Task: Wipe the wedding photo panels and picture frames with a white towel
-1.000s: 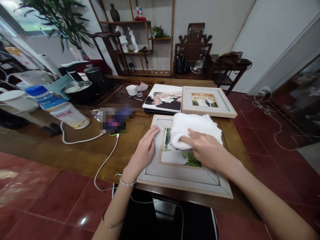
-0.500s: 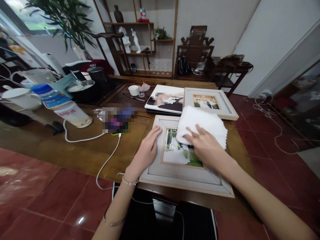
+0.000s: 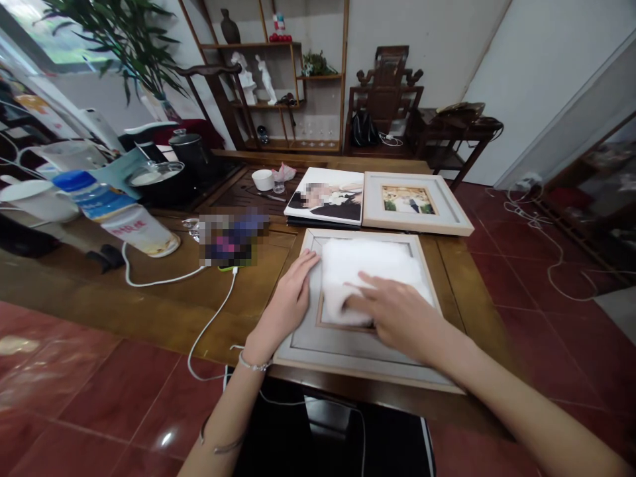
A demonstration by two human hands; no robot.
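Observation:
A grey picture frame with a wooden edge [image 3: 348,348] lies flat at the near edge of a wooden table [image 3: 163,298]. My left hand [image 3: 288,305] rests flat on the frame's left border, fingers stretched out. My right hand [image 3: 397,315] presses down on a white cloth [image 3: 368,268] that covers the photo in the frame, fingers spread and a little smeared by motion.
Behind the frame lie a photo print [image 3: 325,195] and a second framed photo [image 3: 412,202]. A white cable [image 3: 209,318] runs off the table to the left of the frame. A bottle [image 3: 119,215], cups, a pot and a tea tray stand further left.
My right hand has slid the white cloth leftward and toward me, so it now covers the photo that showed before. My left hand has stayed on the frame's left border.

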